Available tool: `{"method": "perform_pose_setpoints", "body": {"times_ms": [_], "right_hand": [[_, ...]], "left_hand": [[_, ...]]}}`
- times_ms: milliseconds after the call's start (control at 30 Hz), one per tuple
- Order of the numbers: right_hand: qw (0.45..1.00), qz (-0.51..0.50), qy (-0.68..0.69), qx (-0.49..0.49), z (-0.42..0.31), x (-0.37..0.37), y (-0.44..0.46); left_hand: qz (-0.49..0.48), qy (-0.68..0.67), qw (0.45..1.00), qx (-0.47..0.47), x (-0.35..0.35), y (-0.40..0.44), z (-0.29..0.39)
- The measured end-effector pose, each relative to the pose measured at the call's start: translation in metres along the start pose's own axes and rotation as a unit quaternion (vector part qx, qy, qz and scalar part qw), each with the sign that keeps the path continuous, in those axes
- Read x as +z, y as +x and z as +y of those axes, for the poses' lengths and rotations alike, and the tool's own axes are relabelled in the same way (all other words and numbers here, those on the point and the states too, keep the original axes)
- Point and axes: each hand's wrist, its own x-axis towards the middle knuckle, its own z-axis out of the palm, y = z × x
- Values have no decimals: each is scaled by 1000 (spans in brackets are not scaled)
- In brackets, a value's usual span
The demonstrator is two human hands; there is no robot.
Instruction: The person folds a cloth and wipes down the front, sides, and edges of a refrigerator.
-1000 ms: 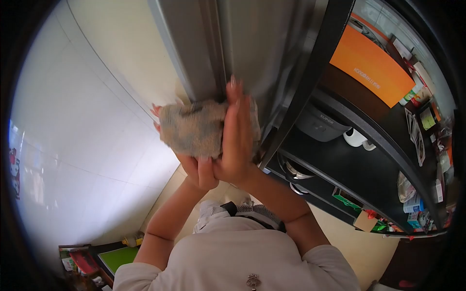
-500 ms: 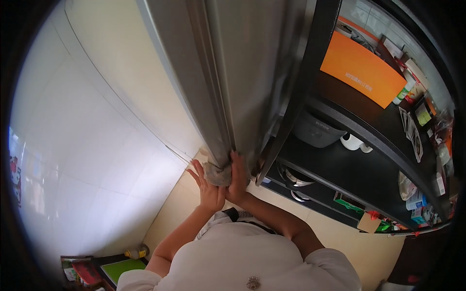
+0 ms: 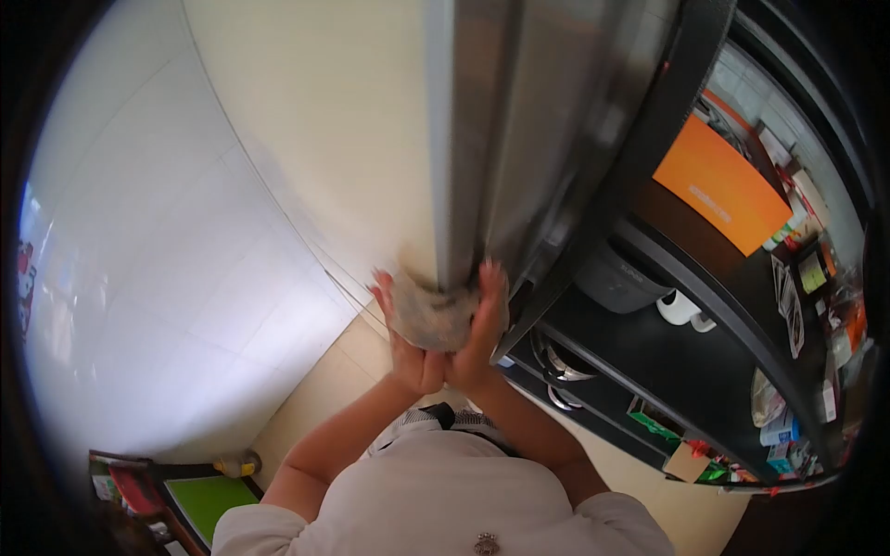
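A grey, crumpled cloth (image 3: 428,320) is pressed around the near edge of a tall, silver-grey upright panel (image 3: 473,139), which looks like a fridge door. My left hand (image 3: 413,366) holds the cloth from the left side, fingers pointing up. On the other side, my right hand (image 3: 476,347) presses the cloth against the panel, its fingertips on the grey surface. The heels of both hands meet below the cloth. Part of the panel edge is hidden behind cloth and fingers.
To the right stands a black shelf unit (image 3: 640,352) with an orange box (image 3: 723,185), a grey pot (image 3: 619,278) and a white cup (image 3: 680,308). A white tiled wall (image 3: 232,259) rises on the left. A bottle (image 3: 238,463) lies near a green panel (image 3: 209,508) at lower left.
Both hands and the cloth have shifted slightly right and up in view. More of the cloth shows between the hands. The panel and shelf also appear further right as the view turned.
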Motion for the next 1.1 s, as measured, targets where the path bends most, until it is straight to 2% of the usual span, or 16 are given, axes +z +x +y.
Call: {"method": "perform_pose_setpoints", "body": {"times_ms": [33,100,167,233,333,433,533,567,633,667,833,933,967,1033,1067,1100], "right_hand": [[1000,6,-16,0,3,2,-24],[996,-25,-24,76,2,4,-63],[980,-45,23,191,-8,5,-50],[996,51,-2,79,-10,15,-26],[991,94,-19,97,-32,18,30],[983,173,-16,57,-51,37,66],[870,452,-21,194,-60,84,63],[877,442,-58,181,-56,92,52],[925,330,-163,89,-42,100,21],[938,274,-207,53,-35,104,7],[944,48,-319,-71,0,155,-58],[952,-55,-288,-89,11,227,-85],[959,-89,-256,-82,16,258,-89],[976,-199,-83,15,21,318,-81],[946,-315,-41,62,22,339,-73],[934,-331,-129,31,20,350,-73]], "left_hand": [[-31,29,999,2,3,-22,-7],[-46,43,998,-27,5,-48,-8],[-33,35,999,-18,3,-37,-14],[-5,2,1000,11,-9,-12,2],[43,-21,996,70,-18,27,10],[73,-94,985,124,-23,45,6],[92,-200,962,162,-21,36,-16],[89,-210,960,160,-20,31,-26],[4,-241,956,167,-34,16,-56],[-2,-222,963,155,-34,2,-74],[-126,-133,980,71,-71,-32,-176],[-222,-64,958,-171,-114,-52,-226],[-222,-92,924,-298,-127,-48,-236],[-98,-164,898,-395,-147,-41,-267],[-36,-196,874,-443,-154,-36,-279],[28,-225,842,-490,-158,-33,-286]]}}
